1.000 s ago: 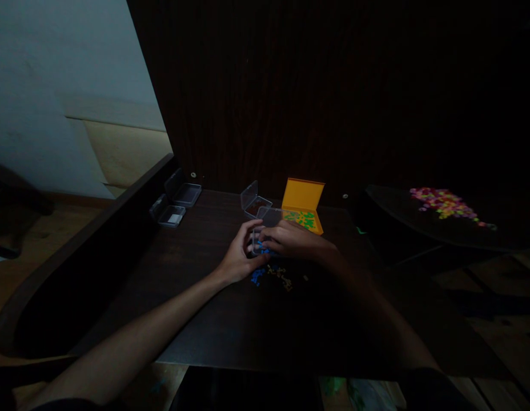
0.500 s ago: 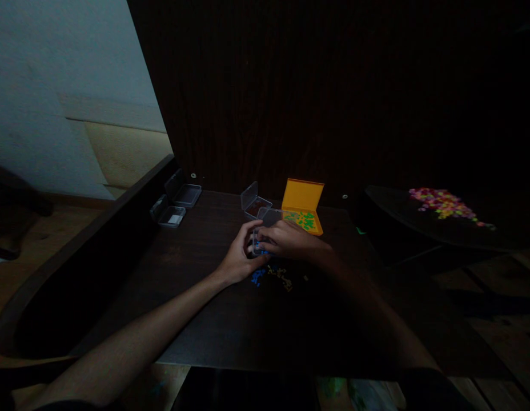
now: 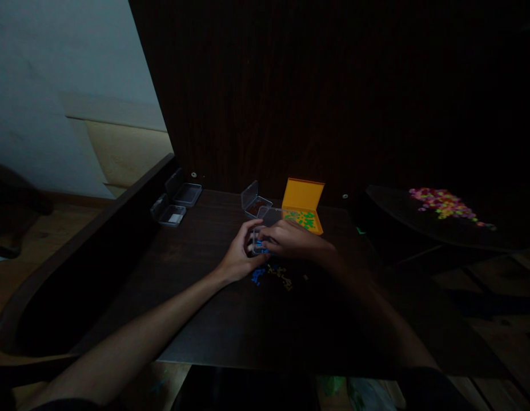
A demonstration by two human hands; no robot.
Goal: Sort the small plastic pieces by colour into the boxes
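My left hand is closed around the left side of a small clear plastic box, whose lid stands open at the far side. Small blue pieces lie inside that box. My right hand reaches over the box from the right, its fingers curled down at the blue pieces; whatever is between its fingertips is too small to make out. On the table just in front of the hands sit a little heap of blue pieces and some yellowish pieces.
Behind the hands stand an open orange box with green pieces and an open clear box with dark reddish pieces. Two more open clear boxes are at the left by the table's raised side. Colourful beads lie on a dark surface at right.
My right hand's fingers have shifted slightly over the clear box, and more of the blue pieces inside show. My left hand keeps its hold on the box.
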